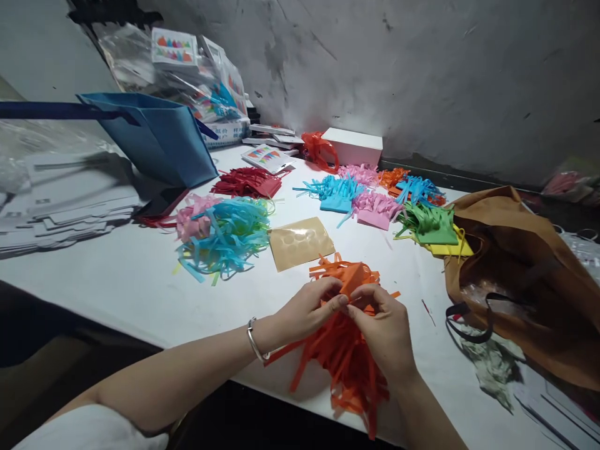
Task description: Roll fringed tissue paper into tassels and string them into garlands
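Both hands meet over a pile of orange and red fringed tissue paper (347, 356) near the table's front edge. The thumb and fingers of my left hand (316, 306) pinch a folded orange piece of the fringed paper (352, 278). My right hand (384, 325) pinches the same piece from the other side, the thumbs nearly touching. Behind them, a tan sheet with round stickers (302, 242) lies on the white table (197, 312). Left of that sheet rests a loose heap of blue, pink and yellow fringed paper (229, 231).
Fringed bundles in blue (335, 192), pink (375, 209), green (429, 222) and dark red (248, 182) lie farther back. A brown bag (529, 275) stands at right, a blue bag (154, 137) at left beside stacked white cards (70, 194). A white box (354, 147) sits against the wall.
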Available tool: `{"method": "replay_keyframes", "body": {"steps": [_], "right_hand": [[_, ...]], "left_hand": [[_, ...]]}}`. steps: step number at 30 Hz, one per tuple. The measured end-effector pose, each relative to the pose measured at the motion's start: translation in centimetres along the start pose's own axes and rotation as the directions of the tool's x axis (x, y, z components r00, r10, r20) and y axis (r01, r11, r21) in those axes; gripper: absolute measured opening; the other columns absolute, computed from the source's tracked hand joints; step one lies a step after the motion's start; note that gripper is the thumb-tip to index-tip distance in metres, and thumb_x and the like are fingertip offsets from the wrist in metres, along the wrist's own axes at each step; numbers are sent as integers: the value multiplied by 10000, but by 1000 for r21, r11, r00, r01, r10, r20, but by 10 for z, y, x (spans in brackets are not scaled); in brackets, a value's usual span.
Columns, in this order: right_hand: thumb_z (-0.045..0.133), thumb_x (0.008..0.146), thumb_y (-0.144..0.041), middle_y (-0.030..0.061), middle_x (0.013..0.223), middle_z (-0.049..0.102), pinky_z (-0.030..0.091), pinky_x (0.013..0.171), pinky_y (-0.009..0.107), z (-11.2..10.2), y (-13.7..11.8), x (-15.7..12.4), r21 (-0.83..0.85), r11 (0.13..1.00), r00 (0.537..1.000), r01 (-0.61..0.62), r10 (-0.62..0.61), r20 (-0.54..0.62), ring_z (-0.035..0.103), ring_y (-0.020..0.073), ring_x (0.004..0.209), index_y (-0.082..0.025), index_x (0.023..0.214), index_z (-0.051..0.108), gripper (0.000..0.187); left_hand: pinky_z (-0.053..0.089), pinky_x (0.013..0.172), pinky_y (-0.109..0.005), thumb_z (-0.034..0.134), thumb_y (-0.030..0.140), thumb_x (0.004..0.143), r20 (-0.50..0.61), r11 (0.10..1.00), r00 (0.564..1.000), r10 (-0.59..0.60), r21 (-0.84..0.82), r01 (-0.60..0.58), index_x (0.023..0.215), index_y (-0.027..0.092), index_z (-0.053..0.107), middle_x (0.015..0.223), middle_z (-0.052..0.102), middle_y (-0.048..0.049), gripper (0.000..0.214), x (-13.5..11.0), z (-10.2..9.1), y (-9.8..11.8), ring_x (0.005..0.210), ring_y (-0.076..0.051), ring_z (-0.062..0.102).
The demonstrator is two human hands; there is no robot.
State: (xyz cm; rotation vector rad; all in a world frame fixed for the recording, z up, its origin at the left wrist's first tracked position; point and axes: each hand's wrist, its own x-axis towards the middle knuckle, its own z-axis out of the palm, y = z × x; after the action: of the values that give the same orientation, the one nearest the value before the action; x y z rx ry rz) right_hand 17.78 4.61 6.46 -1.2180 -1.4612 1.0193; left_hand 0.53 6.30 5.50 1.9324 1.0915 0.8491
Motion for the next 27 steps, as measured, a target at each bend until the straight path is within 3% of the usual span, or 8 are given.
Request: {"method": "replay_keyframes", "body": {"steps": [3, 6, 8, 10, 14, 19, 21, 27], "right_hand": [[759, 754, -284, 0, 748, 716, 563, 660, 271, -4, 5, 5, 127, 989, 985, -80, 59, 163, 669, 160, 691, -200, 844, 719, 129], [767, 760, -295, 22, 829, 739, 578, 720, 295, -11, 9, 9, 161, 982, 977, -98, 64, 202, 696, 180, 771, -196, 863, 724, 150], [722, 810, -275, 22, 886, 730, 578, 749, 295, -14, 9, 8, 107, 993, 984, -42, 23, 175, 697, 179, 821, -208, 928, 704, 137], [614, 890, -225, 33, 954, 699, 571, 769, 302, -16, 8, 5, -59, 989, 983, 133, -124, 133, 680, 177, 873, -220, 997, 671, 121], [443, 954, -130, 94, 994, 618, 562, 790, 363, -9, 3, -9, -488, 729, 872, 480, -457, 175, 633, 206, 911, -183, 990, 672, 237], [578, 937, -204, 197, 1193, 632, 531, 962, 539, 10, 6, -26, -722, 507, 820, 471, -553, 146, 602, 319, 1116, -95, 1145, 651, 246], [536, 946, -126, 160, 1151, 678, 511, 1016, 528, 14, 8, -28, -729, 509, 807, 457, -581, 101, 634, 276, 1089, -127, 1079, 672, 190], [534, 943, -113, 47, 940, 740, 483, 1072, 514, 10, 12, -23, -574, 697, 838, 431, -544, -31, 701, 192, 913, -197, 951, 694, 181]], "left_hand": [[373, 640, -273, 340, 577, 1008, 43, 1000, 999, 14, -14, -14, 774, 172, 528, 739, 533, -10, 504, 0, -1, -4, 678, -154, 464], [365, 628, -269, 326, 532, 1020, 71, 1000, 997, 7, -27, -5, 744, 176, 492, 718, 504, -3, 480, -1, -2, -7, 669, -150, 441], [366, 625, -268, 318, 504, 1025, 80, 999, 997, -2, -35, 5, 737, 178, 474, 707, 484, 4, 462, -2, -2, -7, 665, -147, 431], [358, 610, -264, 313, 493, 1025, 69, 999, 997, -17, -40, 20, 719, 181, 453, 685, 457, 15, 459, -2, -1, -6, 644, -139, 409], [349, 592, -257, 312, 496, 1026, 22, 998, 999, -39, -57, 40, 703, 182, 440, 680, 449, 21, 468, -4, 3, -3, 628, -130, 391], [361, 613, -263, 294, 500, 1032, 25, 993, 999, -36, -108, 39, 708, 189, 428, 688, 458, 17, 469, -8, 6, -1, 633, -136, 403], [369, 627, -267, 282, 482, 1040, 41, 993, 999, -21, -119, 26, 732, 187, 448, 704, 478, 12, 457, -10, 6, 0, 644, -141, 417], [406, 696, -290, 330, 458, 1038, 28, 999, 999, 38, -25, -38, 803, 188, 510, 762, 539, -15, 401, -14, 7, -2, 720, -168, 497]]}}
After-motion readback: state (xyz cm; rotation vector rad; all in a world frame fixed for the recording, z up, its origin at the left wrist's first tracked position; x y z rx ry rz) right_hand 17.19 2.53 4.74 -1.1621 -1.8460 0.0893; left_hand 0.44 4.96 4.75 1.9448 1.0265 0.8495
